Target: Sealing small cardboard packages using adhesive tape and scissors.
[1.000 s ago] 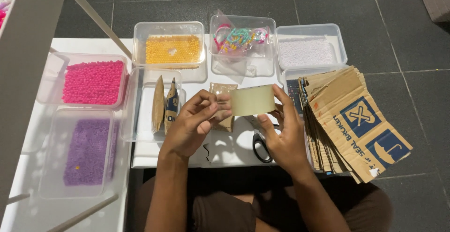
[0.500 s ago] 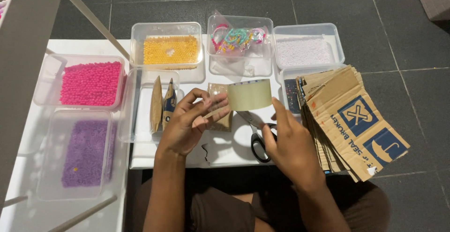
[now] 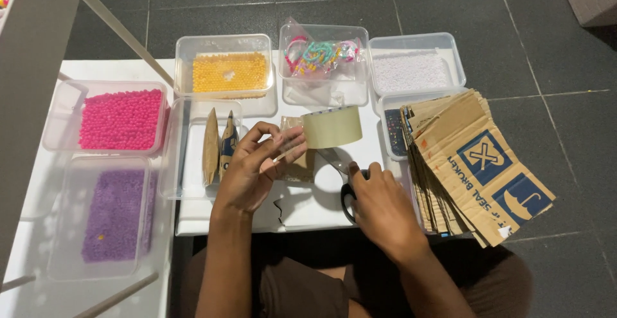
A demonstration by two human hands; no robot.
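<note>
Tape roll point(image 3: 332, 126) is held up over the white table point(image 3: 308, 208), pinched by the fingers of the left hand point(image 3: 254, 170) near the table's middle. Right hand point(image 3: 380, 203) is closed on black scissors point(image 3: 348, 197) lying on the table, just left of the cardboard stack point(image 3: 479, 163).

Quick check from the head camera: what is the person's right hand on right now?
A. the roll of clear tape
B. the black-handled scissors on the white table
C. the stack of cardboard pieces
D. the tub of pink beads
B: the right hand rests on the black-handled scissors lying on the white table, while the left hand holds up the roll of tape.
</note>
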